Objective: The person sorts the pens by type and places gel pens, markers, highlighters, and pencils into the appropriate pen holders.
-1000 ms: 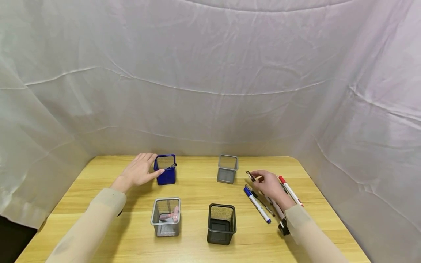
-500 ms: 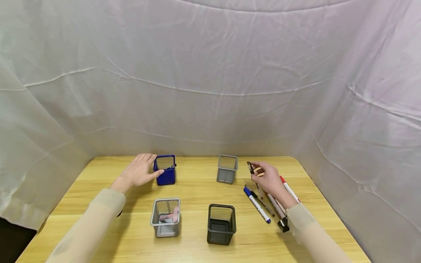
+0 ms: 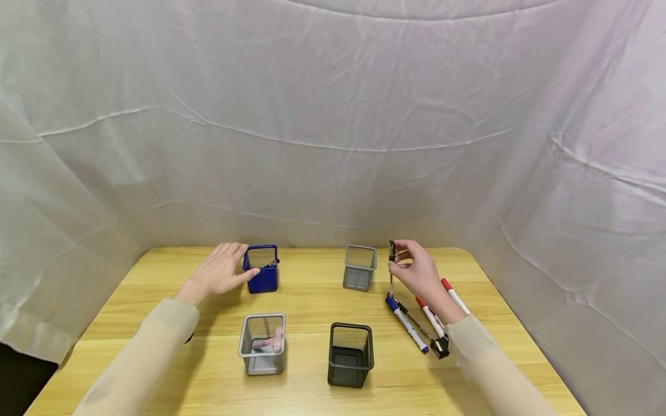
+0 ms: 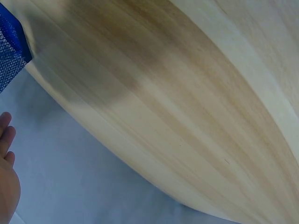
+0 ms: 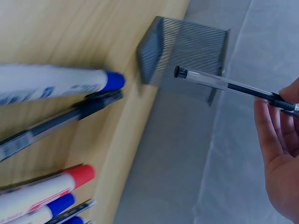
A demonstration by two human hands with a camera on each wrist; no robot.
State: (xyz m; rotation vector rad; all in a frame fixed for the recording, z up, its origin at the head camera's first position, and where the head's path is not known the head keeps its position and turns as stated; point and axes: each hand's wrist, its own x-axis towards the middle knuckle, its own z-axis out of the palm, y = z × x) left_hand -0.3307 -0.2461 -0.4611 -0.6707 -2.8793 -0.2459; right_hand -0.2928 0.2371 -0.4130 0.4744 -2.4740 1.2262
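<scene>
smooth wood-grain table (image 3: 307, 303), metal-mesh blue holder (image 3: 262, 282), clear plastic pen (image 5: 233, 87), creased satiny cloth (image 3: 333, 190)

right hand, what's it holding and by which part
The right hand pinches a clear-barrelled pen near its black capped end, barrel pointing down.

Head camera high, facing forward-down over table (image 3: 307, 303); wrist cameras close, tilted; head, left wrist share blue holder (image 3: 264, 281).

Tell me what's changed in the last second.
The right hand has moved up in the head view, turning the pen it already held from slanted to upright. The nearer red-capped marker shows more. The left hand, blue holder, black holder, near grey holder and far grey holder stayed put.
</scene>
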